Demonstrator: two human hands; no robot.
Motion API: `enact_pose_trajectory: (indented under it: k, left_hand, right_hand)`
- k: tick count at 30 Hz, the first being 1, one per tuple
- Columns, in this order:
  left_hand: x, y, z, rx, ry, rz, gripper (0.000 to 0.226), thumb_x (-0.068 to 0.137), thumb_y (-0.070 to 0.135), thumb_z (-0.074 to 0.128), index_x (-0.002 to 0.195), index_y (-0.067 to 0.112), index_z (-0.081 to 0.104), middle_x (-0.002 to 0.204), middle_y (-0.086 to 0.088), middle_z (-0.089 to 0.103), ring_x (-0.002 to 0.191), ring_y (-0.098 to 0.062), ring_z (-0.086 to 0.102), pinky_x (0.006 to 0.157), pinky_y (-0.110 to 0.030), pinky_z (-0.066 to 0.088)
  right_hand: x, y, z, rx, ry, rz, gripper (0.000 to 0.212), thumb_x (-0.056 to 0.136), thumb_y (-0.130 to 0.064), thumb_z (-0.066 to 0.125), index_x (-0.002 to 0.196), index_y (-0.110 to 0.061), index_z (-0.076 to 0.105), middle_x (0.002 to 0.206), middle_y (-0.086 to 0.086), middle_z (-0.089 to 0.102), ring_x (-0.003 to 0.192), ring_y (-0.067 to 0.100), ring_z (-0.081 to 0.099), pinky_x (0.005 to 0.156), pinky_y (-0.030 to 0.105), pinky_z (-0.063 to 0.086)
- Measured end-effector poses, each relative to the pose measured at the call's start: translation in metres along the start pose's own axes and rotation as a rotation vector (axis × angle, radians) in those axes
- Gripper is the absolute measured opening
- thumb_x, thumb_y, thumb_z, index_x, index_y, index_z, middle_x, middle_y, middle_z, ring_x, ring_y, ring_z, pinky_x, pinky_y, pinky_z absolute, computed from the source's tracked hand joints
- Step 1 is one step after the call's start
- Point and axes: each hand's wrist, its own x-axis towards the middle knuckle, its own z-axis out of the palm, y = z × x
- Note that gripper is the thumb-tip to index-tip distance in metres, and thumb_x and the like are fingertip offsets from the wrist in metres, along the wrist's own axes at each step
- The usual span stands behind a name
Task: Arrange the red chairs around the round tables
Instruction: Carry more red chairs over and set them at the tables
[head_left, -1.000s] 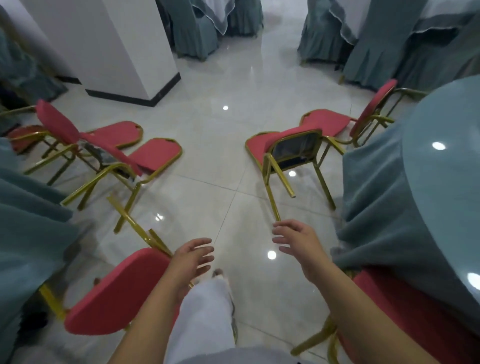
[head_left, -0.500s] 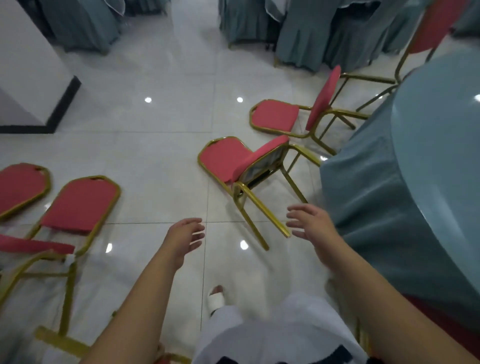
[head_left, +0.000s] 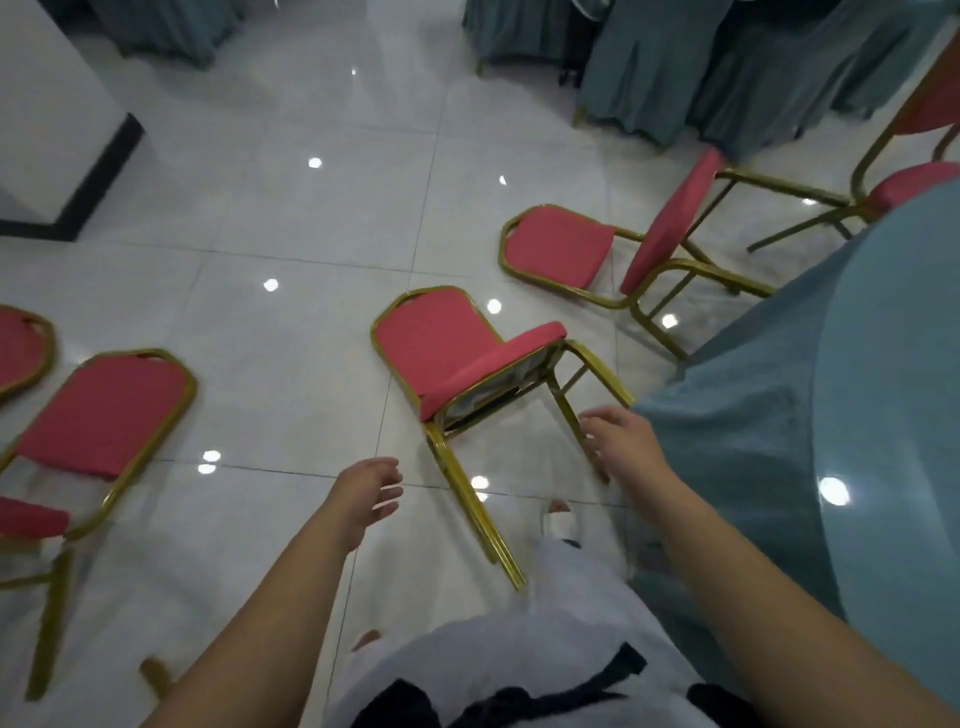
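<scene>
A red chair with gold legs (head_left: 457, 358) lies tipped on its back on the tiled floor in front of me, legs pointing toward me. My right hand (head_left: 621, 441) hovers with relaxed fingers just over its right leg, holding nothing. Left of the other leg, my left hand (head_left: 371, 491) reaches forward, fingers loosely curled and empty. The round table with a blue-grey cloth (head_left: 857, 415) stands at the right. A second tipped red chair (head_left: 613, 254) lies beyond, near the table.
More tipped red chairs (head_left: 104, 410) lie at the left. An upright red chair (head_left: 914, 176) stands at the far right by the table. Covered tables (head_left: 727, 67) fill the back. A white pillar with a black base (head_left: 78, 171) is at the upper left.
I have stepped closer to the tipped chair; it now lies just ahead of my hands. My right hand has come down near its right leg. Both hands stay empty.
</scene>
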Motion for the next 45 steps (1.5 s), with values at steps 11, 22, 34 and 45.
enact_pose_trajectory:
  k: [11, 22, 34, 45]
  left_hand:
    - [0.071, 0.029, 0.088, 0.103, 0.148, -0.206, 0.035, 0.093, 0.025, 0.065, 0.126, 0.013, 0.058, 0.115, -0.009, 0.061, 0.105, -0.025, 0.058, 0.086, -0.039, 0.048]
    - [0.275, 0.06, 0.089, -0.077, 0.112, -0.517, 0.077, 0.085, 0.057, 0.067, 0.146, 0.019, 0.041, 0.148, -0.012, 0.041, 0.136, -0.031, 0.039, 0.11, -0.05, 0.034]
    - [0.376, 0.025, 0.088, -0.341, -0.047, -0.708, 0.071, 0.07, 0.051, 0.08, 0.129, 0.019, 0.057, 0.112, -0.019, 0.07, 0.095, -0.038, 0.068, 0.067, -0.044, 0.058]
    - [0.427, 0.047, 0.1, -0.211, -0.1, -0.818, 0.062, 0.075, 0.028, 0.082, 0.127, 0.006, 0.059, 0.11, -0.025, 0.069, 0.098, -0.044, 0.065, 0.075, -0.048, 0.054]
  right_hand:
    - [0.207, -0.034, -0.028, -0.438, -0.198, 0.035, 0.02, 0.084, -0.037, 0.065, 0.098, -0.023, 0.063, 0.1, -0.004, 0.061, 0.081, 0.007, 0.055, 0.061, 0.023, 0.037]
    - [0.375, -0.015, 0.005, -0.611, -0.059, 0.253, 0.083, 0.071, -0.074, 0.054, 0.127, -0.013, 0.053, 0.116, 0.003, 0.055, 0.095, 0.022, 0.056, 0.08, 0.04, 0.047]
    - [0.517, -0.006, 0.093, -0.497, -0.261, 0.617, 0.07, 0.077, -0.048, 0.078, 0.13, -0.008, 0.055, 0.109, 0.017, 0.072, 0.087, 0.033, 0.074, 0.075, 0.043, 0.062]
    - [0.554, -0.007, 0.111, -0.785, -0.426, 0.857, 0.043, 0.086, -0.028, 0.072, 0.118, 0.001, 0.064, 0.086, 0.019, 0.075, 0.081, 0.035, 0.069, 0.076, 0.041, 0.056]
